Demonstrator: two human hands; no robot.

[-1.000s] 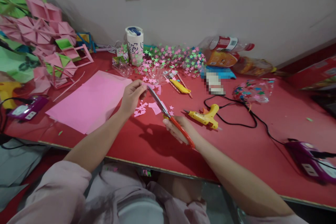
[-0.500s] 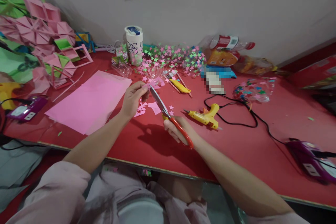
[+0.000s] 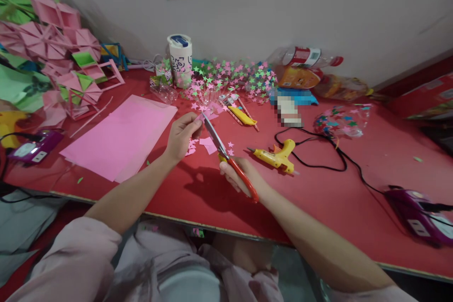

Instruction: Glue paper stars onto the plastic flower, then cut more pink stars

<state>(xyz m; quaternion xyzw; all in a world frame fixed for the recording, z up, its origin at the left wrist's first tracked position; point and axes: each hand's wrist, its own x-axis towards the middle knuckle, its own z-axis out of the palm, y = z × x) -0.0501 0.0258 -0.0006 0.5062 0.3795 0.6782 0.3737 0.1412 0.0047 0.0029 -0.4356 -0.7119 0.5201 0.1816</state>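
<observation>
Centrally, above the red desk (image 3: 318, 188), the right hand (image 3: 238, 173) has its fingers clenched through the red handles of the scissors (image 3: 226, 153), blades pointing toward upper centre. The left hand (image 3: 181, 134) pinches a small pink paper piece (image 3: 202, 117) at the blade tips. Pink scraps (image 3: 205, 144) lie beneath; a yellow glue gun (image 3: 276, 156) rests to the right, a pink sheet (image 3: 122, 137) at left.

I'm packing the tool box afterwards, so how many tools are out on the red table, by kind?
Scissors, in the right hand: 1
Yellow glue gun: 1
Yellow utility knife: 1
Purple power strips: 2
Total: 5
The left hand pinches a small pink paper piece at the blades.
</observation>
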